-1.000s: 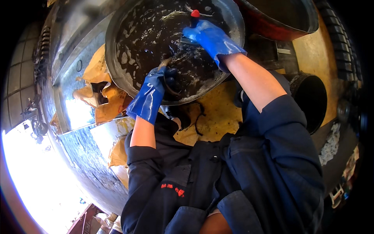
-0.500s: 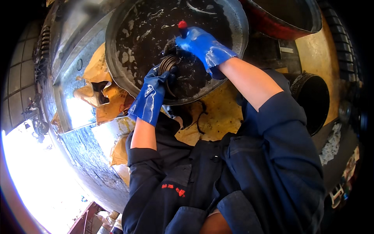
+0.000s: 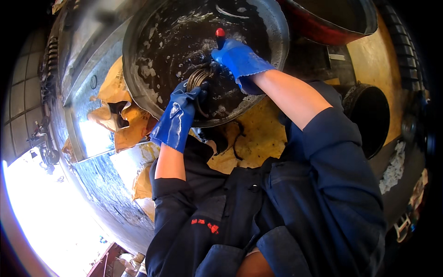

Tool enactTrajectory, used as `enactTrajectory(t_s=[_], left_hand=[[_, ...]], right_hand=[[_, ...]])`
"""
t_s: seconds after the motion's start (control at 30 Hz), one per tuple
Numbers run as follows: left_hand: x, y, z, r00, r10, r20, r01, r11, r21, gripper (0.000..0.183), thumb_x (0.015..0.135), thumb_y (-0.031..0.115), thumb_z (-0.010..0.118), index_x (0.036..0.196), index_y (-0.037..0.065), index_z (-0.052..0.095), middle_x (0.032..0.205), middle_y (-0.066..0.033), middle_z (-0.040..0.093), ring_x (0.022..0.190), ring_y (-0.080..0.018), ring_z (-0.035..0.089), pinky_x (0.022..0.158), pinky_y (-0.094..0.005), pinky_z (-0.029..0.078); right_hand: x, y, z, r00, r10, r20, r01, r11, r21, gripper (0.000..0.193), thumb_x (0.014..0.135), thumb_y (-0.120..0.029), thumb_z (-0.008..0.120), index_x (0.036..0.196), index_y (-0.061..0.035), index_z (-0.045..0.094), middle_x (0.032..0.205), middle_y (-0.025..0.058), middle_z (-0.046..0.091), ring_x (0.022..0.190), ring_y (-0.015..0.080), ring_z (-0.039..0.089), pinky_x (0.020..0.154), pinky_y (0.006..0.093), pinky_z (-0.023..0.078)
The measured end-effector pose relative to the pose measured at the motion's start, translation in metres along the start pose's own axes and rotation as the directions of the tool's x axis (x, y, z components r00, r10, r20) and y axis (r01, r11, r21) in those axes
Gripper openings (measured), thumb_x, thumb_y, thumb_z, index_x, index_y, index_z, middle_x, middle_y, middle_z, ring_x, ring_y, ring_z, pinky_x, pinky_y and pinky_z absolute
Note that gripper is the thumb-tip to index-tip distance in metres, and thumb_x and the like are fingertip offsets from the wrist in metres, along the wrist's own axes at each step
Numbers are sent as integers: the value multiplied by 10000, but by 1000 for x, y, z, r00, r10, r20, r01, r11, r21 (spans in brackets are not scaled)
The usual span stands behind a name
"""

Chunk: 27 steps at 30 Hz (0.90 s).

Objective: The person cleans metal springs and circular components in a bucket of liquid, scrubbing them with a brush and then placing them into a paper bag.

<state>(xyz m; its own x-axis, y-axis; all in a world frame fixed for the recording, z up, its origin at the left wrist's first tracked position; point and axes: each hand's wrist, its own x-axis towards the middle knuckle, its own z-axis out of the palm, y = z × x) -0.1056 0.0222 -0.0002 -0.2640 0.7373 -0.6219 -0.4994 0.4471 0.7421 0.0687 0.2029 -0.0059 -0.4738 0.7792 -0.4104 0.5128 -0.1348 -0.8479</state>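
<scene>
The blue-gloved left hand is holding a stack of curved metal rings inside the round basin, toward its near side, with its grip wrapping around them and partly hiding them. Just beyond and to the right, the blue-gloved right hand is keeping a firm grip around a dark, red-tipped handle, whose lower end is hiding from view beneath the glove. Dark liquid with pale foam is filling the basin, while a torn brown paper bag is lying just outside its left rim.
</scene>
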Motion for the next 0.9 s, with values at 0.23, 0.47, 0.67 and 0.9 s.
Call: enactTrajectory(t_s=[0.23,0.47,0.67,0.9], left_hand=[[2,4,21,987,-85,139,89,996,-22,272,1024,24,622,1290,-26,643,1164,-127,744,1088,-254,725,873,-366,596],[23,-7,10,991,82,104,-82,997,-2,385,999,80,703,1356,-18,594,1205,-166,735,1031,-291,738,823,-384,619],[15,1,12,987,-93,-127,111,983,144,357,1035,130,659,1365,9,600,1147,-164,740,952,-281,737,753,-385,622],[-3,-9,-22,820,462,337,-545,451,707,324,1008,-13,619,1332,-14,639,1165,-126,756,983,-201,718,877,-291,572]], right_hand=[[-7,-12,-21,994,-36,-102,39,999,33,359,914,-310,712,1045,21,756,879,183,762,912,305,759,847,426,566],[-16,-20,-54,943,-173,-285,177,984,-11,338,916,-322,681,1012,-4,743,881,152,747,849,215,706,806,384,530],[-22,-22,-44,983,-143,-118,173,936,305,355,905,-389,712,968,-42,757,865,84,735,801,205,649,798,373,509],[-43,-69,-6,920,-175,350,155,984,86,481,932,-546,682,1058,-89,762,930,110,729,911,223,667,848,375,505]])
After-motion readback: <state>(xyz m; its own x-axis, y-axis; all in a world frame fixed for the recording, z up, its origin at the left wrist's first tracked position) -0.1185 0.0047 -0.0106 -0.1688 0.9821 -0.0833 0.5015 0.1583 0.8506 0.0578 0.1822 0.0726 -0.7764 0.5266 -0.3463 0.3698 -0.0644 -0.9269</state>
